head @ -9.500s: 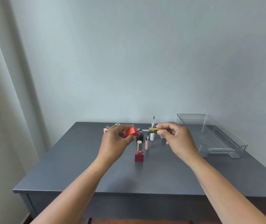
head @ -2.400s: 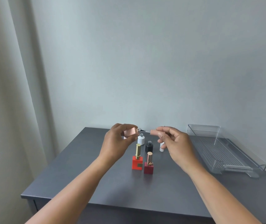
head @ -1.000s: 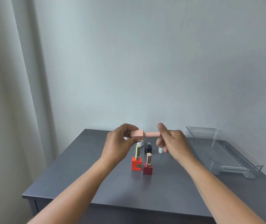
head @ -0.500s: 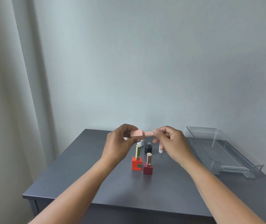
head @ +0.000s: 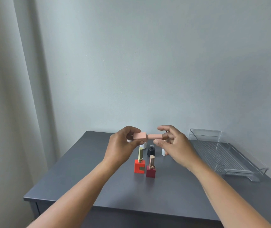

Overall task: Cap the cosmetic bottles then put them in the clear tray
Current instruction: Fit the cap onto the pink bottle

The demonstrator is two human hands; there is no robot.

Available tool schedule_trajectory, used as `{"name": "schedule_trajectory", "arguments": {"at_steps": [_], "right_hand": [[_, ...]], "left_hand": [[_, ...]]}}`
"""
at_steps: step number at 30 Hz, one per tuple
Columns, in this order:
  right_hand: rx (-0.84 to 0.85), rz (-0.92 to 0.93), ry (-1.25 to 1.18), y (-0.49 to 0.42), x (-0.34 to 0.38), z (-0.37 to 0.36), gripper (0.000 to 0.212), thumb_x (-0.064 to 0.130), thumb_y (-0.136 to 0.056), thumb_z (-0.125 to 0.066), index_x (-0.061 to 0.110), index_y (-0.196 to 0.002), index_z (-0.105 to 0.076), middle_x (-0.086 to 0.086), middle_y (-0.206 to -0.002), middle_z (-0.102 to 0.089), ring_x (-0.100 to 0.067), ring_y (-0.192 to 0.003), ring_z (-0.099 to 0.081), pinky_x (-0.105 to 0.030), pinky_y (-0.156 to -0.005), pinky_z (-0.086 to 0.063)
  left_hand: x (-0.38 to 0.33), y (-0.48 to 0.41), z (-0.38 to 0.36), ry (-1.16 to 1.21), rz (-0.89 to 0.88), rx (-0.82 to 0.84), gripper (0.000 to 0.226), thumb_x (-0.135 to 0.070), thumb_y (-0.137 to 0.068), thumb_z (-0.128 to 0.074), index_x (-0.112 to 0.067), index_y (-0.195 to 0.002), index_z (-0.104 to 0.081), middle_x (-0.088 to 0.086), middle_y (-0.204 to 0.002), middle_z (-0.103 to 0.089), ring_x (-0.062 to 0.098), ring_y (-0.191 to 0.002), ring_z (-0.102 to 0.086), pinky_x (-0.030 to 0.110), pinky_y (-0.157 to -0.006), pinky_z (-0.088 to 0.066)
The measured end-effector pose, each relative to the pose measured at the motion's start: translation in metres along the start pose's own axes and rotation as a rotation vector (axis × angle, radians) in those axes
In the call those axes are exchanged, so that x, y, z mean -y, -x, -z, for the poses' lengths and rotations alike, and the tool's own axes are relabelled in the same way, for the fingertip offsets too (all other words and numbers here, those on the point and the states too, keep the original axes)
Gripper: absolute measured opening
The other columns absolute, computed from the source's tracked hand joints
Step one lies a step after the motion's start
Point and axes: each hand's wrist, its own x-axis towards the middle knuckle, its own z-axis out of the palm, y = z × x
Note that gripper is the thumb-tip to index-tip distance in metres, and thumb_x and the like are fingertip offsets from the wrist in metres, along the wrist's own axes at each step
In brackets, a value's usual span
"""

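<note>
Fingers first: we see the left hand (head: 122, 145) pinching the square pink bottle (head: 140, 136) between thumb and fingertips, held sideways above the desk (head: 172, 191) near its far edge. Its matching pink cap (head: 155, 136), a round cylinder, is seated on the neck and points toward the right hand (head: 175, 145), whose fingers are spread loosely around the cap's end; we cannot tell whether they touch it. Below stand a matte orange bottle (head: 139, 166) with gold cap and a dark red bottle (head: 151, 171) with rose-gold cap. Ribbed clear tray (head: 226, 155) sits at the desk's right edge.
</note>
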Motion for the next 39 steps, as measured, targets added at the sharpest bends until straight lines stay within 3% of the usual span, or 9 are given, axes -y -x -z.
{"name": "schedule_trajectory", "arguments": {"at_steps": [3, 6, 13, 19, 22, 25, 32, 35, 39], "right_hand": [[-0.023, 0.035, -0.031, 0.0003, -0.001, -0.0017, 0.018, 0.016, -0.087, -0.069, 0.033, -0.092, -0.064, 0.004, -0.086, -0.072, -0.008, -0.054, -0.055, -0.021, -0.053, -0.05], [-0.032, 0.033, 0.008, 0.0, -0.0015, -0.0007, 0.008, 0.027, -0.092, -0.063, 0.03, -0.086, -0.066, 0.004, -0.074, -0.073, -0.008, -0.044, -0.051, -0.022, -0.052, -0.048], [-0.044, -0.053, 0.019, -0.0032, 0.0028, 0.0003, 0.057, 0.064, -0.089, -0.046, 0.018, -0.066, -0.068, -0.004, -0.054, -0.068, -0.014, -0.037, -0.049, -0.015, -0.041, -0.039], [0.019, -0.007, 0.057, -0.0012, 0.0023, 0.0019, 0.031, 0.057, -0.082, -0.064, 0.036, -0.105, -0.061, 0.008, -0.081, -0.072, -0.007, -0.045, -0.056, -0.011, -0.048, -0.044], [-0.002, 0.042, 0.042, -0.0008, -0.0004, -0.0006, 0.021, 0.024, -0.085, -0.071, 0.038, -0.096, -0.061, 0.006, -0.093, -0.072, -0.005, -0.048, -0.054, -0.016, -0.051, -0.048], [-0.015, 0.031, 0.049, -0.001, -0.0006, -0.0009, 0.005, 0.025, -0.09, -0.065, 0.031, -0.091, -0.065, 0.005, -0.08, -0.074, -0.01, -0.046, -0.054, -0.025, -0.052, -0.05], [0.006, -0.011, 0.052, -0.0038, 0.001, 0.0007, 0.024, 0.044, -0.092, -0.058, 0.025, -0.088, -0.072, 0.002, -0.061, -0.07, -0.012, -0.038, -0.048, -0.017, -0.043, -0.04], [0.022, 0.008, 0.08, -0.0038, 0.0003, -0.0004, 0.011, 0.039, -0.089, -0.064, 0.03, -0.095, -0.068, 0.006, -0.074, -0.071, -0.009, -0.043, -0.052, -0.016, -0.047, -0.043], [0.025, 0.085, 0.259, -0.0015, -0.0016, 0.0002, 0.025, 0.03, -0.088, -0.068, 0.031, -0.113, -0.067, 0.019, -0.086, -0.061, 0.004, -0.068, -0.056, -0.005, -0.062, -0.038]], "left_hand": [[-0.0004, 0.0, -0.001, 0.003, 0.001, 0.003, 0.03, -0.016, -0.074, -0.083, -0.037, -0.088, -0.067, -0.025, -0.083, -0.07, -0.005, -0.082, -0.064, 0.005, -0.071, -0.045], [-0.0022, 0.0006, -0.0023, -0.001, -0.011, 0.009, 0.031, -0.016, -0.074, -0.083, -0.039, -0.087, -0.066, -0.028, -0.085, -0.069, -0.006, -0.082, -0.064, 0.005, -0.07, -0.045], [-0.0037, 0.0005, -0.0012, -0.014, -0.018, 0.014, 0.029, -0.021, -0.074, -0.083, -0.039, -0.09, -0.067, -0.018, -0.086, -0.072, -0.005, -0.085, -0.063, 0.005, -0.072, -0.044], [-0.0012, 0.0003, 0.001, -0.04, -0.013, 0.024, 0.029, -0.022, -0.075, -0.083, -0.039, -0.091, -0.067, -0.019, -0.086, -0.072, -0.005, -0.084, -0.064, 0.007, -0.072, -0.048], [-0.0006, 0.0, 0.0001, -0.027, -0.009, 0.021, 0.029, -0.02, -0.074, -0.084, -0.037, -0.091, -0.068, -0.021, -0.084, -0.072, -0.006, -0.083, -0.064, 0.006, -0.073, -0.046], [-0.0009, 0.0001, -0.0012, -0.024, -0.014, 0.016, 0.029, -0.019, -0.074, -0.084, -0.038, -0.09, -0.068, -0.022, -0.085, -0.072, -0.005, -0.084, -0.064, 0.005, -0.071, -0.045], [-0.001, 0.0048, -0.0026, -0.03, -0.004, 0.022, 0.031, -0.023, -0.074, -0.083, -0.042, -0.087, -0.064, -0.025, -0.084, -0.07, -0.005, -0.084, -0.064, 0.008, -0.072, -0.047], [0.0008, 0.005, -0.001, -0.042, 0.01, 0.04, 0.027, -0.024, -0.075, -0.083, -0.037, -0.092, -0.067, -0.018, -0.086, -0.072, -0.003, -0.084, -0.064, 0.017, -0.076, -0.051], [-0.001, 0.0062, -0.0006, -0.081, 0.005, 0.072, 0.03, -0.025, -0.077, -0.082, -0.037, -0.101, -0.069, -0.019, -0.09, -0.072, -0.004, -0.085, -0.063, 0.019, -0.081, -0.053]]}}
